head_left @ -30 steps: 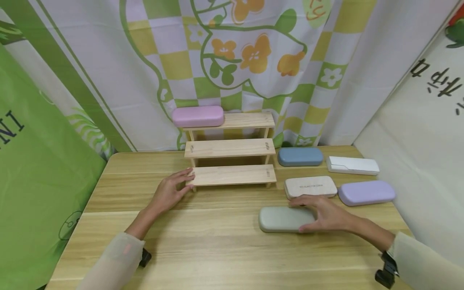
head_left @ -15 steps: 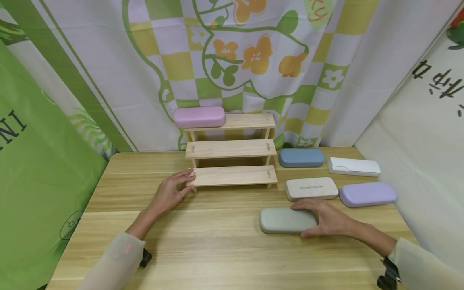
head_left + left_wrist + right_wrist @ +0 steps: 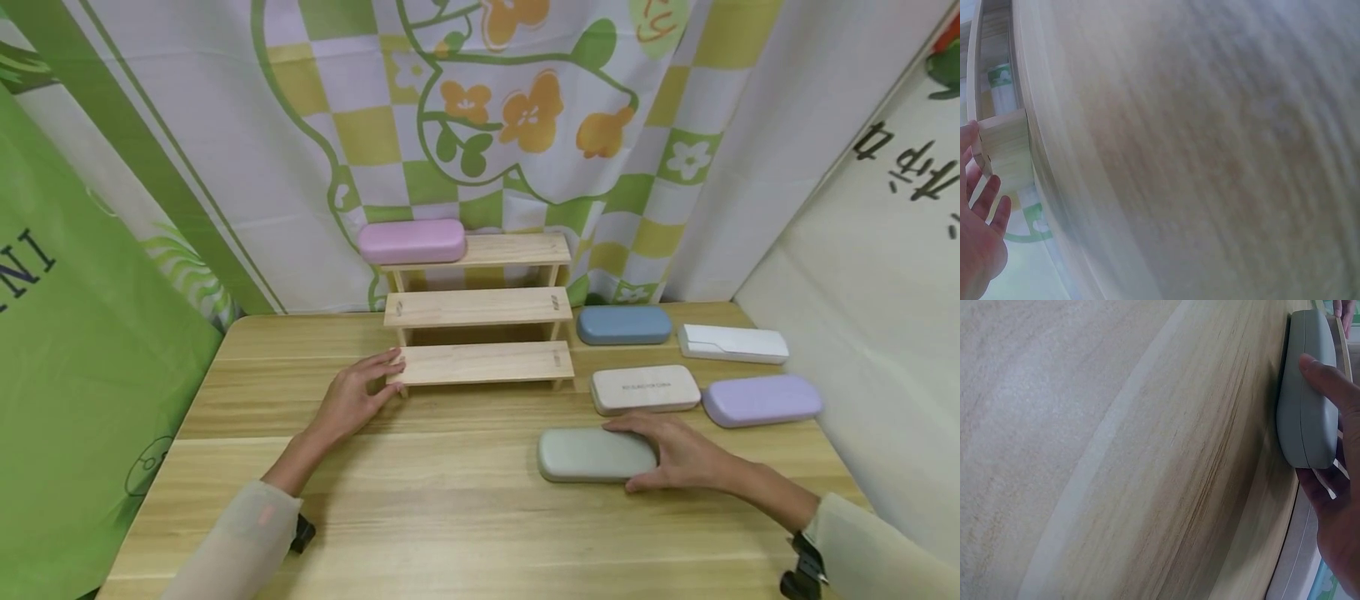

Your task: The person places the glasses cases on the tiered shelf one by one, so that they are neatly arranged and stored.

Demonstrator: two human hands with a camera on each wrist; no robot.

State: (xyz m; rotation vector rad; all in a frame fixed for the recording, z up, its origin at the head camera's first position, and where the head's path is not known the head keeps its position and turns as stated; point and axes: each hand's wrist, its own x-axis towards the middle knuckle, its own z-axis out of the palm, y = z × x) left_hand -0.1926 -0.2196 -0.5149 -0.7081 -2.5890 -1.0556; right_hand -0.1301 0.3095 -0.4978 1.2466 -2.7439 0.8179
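Note:
My right hand (image 3: 675,454) grips the right end of a grey-green glasses case (image 3: 592,455), thumb on its near side and fingers on its far side. In the right wrist view the thumb (image 3: 1329,378) lies across the case (image 3: 1300,394), which sits low at the tabletop. My left hand (image 3: 348,400) touches the left end of the lowest step of a three-tier wooden display stand (image 3: 480,364). The left wrist view has its fingers (image 3: 986,197) spread loosely around the step's corner. A pink glasses case (image 3: 412,242) lies on the top step's left end.
Right of the stand lie a blue case (image 3: 624,325), a white case (image 3: 733,343), a cream case (image 3: 645,389) with print, and a lilac case (image 3: 762,400). A patterned curtain (image 3: 517,108) hangs behind the wooden table (image 3: 420,533). Cloth walls stand at both sides.
My right hand has shifted slightly right and toward me along the grey-green case, its thumb now nearer the case's end. The case and my left hand stay practically in place.

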